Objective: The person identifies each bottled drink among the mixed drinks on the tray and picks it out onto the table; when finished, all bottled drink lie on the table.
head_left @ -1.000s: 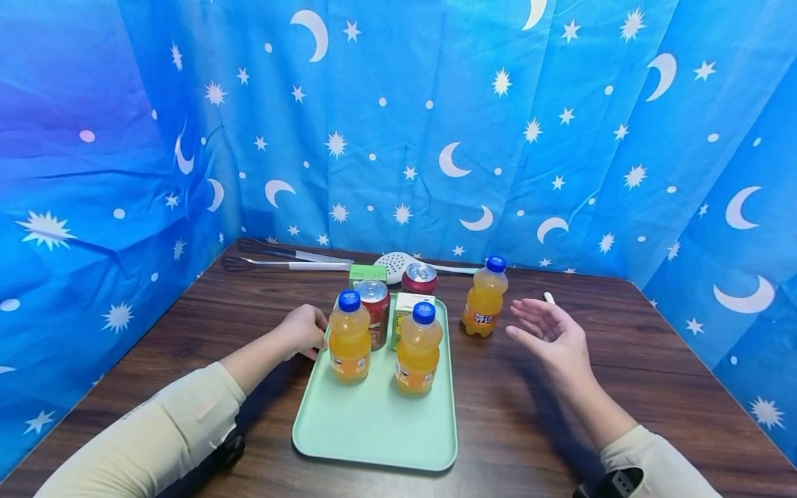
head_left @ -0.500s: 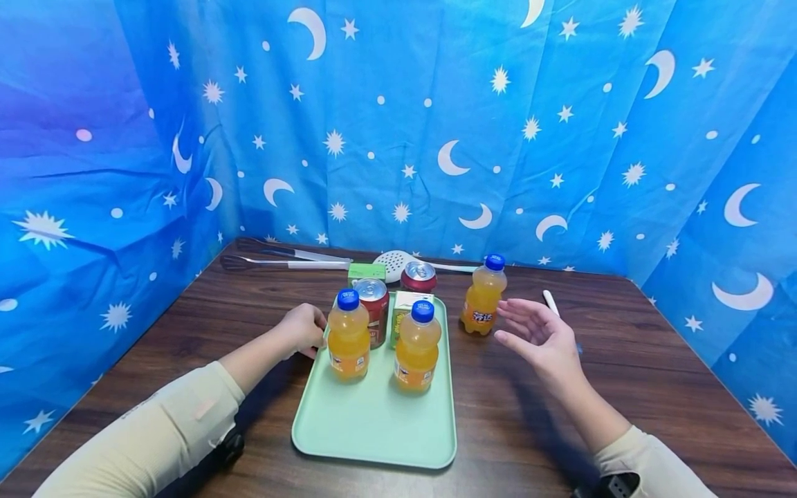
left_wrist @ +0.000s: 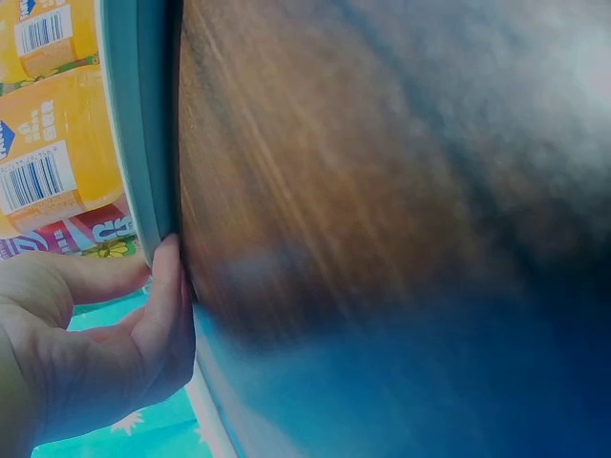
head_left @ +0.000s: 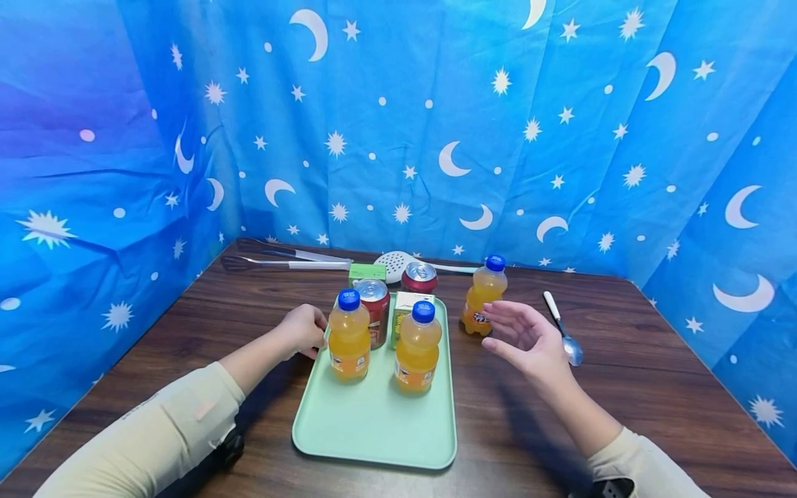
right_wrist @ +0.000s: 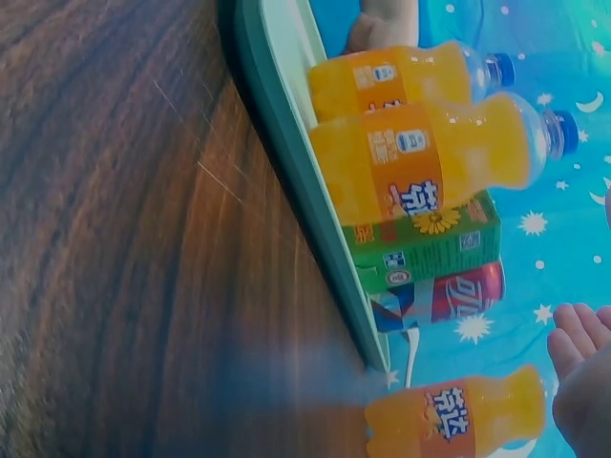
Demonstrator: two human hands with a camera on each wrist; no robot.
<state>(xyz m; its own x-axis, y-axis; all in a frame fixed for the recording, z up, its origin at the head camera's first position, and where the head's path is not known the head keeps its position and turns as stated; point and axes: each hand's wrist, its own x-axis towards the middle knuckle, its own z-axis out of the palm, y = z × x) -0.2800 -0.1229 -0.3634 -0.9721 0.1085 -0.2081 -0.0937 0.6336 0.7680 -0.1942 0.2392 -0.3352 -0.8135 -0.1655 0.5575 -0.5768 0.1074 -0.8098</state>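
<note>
My left hand [head_left: 303, 328] pinches the left rim of a light green tray [head_left: 373, 429], thumb on the inner side in the left wrist view. Two orange soda bottles [head_left: 350, 339] with blue caps stand upright on the tray. Behind them are a red soda can [head_left: 378, 325] and a drink carton [head_left: 405, 318], both partly hidden. A third orange soda bottle [head_left: 486, 297] stands on the table right of the tray. My right hand [head_left: 529, 342] is beside it, fingers extended and thumb apart, fingertips overlapping the bottle's lower right side in the head view. Nothing lies in that palm.
A second red can [head_left: 420, 277] and a green box [head_left: 367, 271] show toward the back. A white slotted spoon [head_left: 394, 266] and long-handled utensils [head_left: 317, 265] lie along the rear edge. Right of my right hand lies a white-handled spoon [head_left: 563, 333]. A blue curtain [head_left: 398, 124] encloses the table.
My right hand has moved left toward the third bottle, uncovering the spoon behind it. The left hand, tray and bottles stay in place.
</note>
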